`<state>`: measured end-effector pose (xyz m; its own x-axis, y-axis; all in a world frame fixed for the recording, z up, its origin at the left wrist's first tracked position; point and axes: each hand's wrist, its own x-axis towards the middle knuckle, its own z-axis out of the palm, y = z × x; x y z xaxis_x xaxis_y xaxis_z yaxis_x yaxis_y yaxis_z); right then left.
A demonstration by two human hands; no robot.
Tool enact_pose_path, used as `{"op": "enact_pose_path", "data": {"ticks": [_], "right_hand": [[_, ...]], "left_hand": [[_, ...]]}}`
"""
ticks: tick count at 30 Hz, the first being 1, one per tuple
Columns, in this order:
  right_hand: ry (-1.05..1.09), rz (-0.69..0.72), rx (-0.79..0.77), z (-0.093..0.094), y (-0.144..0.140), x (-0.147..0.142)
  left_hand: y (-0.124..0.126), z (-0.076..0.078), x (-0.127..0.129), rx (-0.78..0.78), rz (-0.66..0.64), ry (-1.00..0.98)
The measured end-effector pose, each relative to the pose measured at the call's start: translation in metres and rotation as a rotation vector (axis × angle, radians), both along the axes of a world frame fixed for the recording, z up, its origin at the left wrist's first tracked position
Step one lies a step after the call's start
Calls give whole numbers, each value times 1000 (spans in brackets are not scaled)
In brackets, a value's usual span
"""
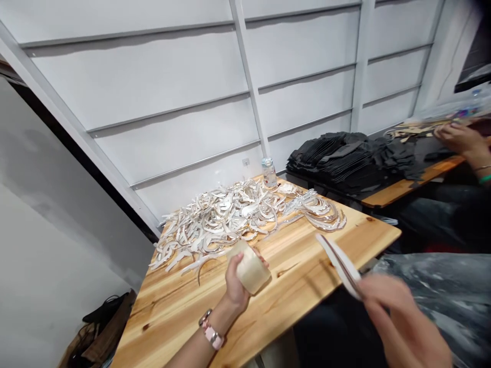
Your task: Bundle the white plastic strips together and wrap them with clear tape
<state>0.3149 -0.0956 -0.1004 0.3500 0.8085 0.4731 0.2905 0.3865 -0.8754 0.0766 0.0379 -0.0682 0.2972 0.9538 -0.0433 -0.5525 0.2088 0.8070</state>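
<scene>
L hand [238, 280]: grip closed round a pale beige block [251, 273], rounded edges, held just above the worktop [291, 266], thumb on the near side, fingers wrapped over the far side. Matte, looks like a sanding sponge or foam pad, so prob. light, a bit squashy, not slippery; holding it across the short sides as now seems sound. Pink-strap watch [211, 333] on that wrist.

R hand [399, 322], blurred: grip closed on one end of a thin curved strip [339, 261], white face w/ a dark edge, other end sticking up and out over the worktop edge. Judged light, flat, stiff but likely springy; thin enough to bend or snap if levered, so better pinched near mid-length or backed w/ a finger when pressed on. Exact finger placement can't be made out through the blur.

Beyond the block: big loose pile of similar white curved pieces [230, 220] spread over the far half of the worktop, tangled, would snag if pulled from the heap. Small clear bottle [269, 172] behind the pile by the wall; label too small to read. Next table, R: stack of black pieces [345, 156], and another person's hand [458, 139] at work on tan pieces.

No brand or writing legible anywhere.
</scene>
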Motion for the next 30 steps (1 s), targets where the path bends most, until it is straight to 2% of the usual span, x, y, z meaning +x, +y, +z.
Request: {"op": "enact_pose_path", "data": {"ticks": [2, 3, 5, 6, 9, 11, 15, 17, 19, 21, 24, 27, 30], "right_hand": [[-470, -115, 57, 7, 41, 39], [-664, -85, 15, 7, 61, 55], [-933, -61, -57, -2, 94, 79], [-991, -115, -56, -9, 105, 87], [-960, -234, -17, -30, 115, 94], [-903, -230, -32, -35, 107, 91], [-901, -130, -54, -30, 89, 85], [-932, -145, -61, -27, 89, 90], [-949, -203, -101, -27, 97, 98], [-903, -205, -150, -27, 111, 105], [-781, -193, -125, -21, 124, 103], [-696, -228, -93, -18, 106, 85], [-487, -179, -240, -39, 62, 70]], "left_hand": [[-6, -7, 0, -14, -83, 90], [-8, -9, 0, -15, -103, 119], [-10, -12, 0, -3, -116, 135], [-10, -12, -1, 6, -109, 126], [-7, -12, -2, 26, -89, 86], [-5, -12, -2, 18, -94, 79], [-6, -14, -2, -16, -108, 86], [-6, -16, -2, -17, -107, 74], [-5, -16, -3, -4, -116, 67], [-4, -16, -3, 13, -133, 70], [-4, -15, -3, 13, -134, 78], [-3, -16, -3, 12, -136, 80], [-3, -17, -4, 30, -127, 75]]}}
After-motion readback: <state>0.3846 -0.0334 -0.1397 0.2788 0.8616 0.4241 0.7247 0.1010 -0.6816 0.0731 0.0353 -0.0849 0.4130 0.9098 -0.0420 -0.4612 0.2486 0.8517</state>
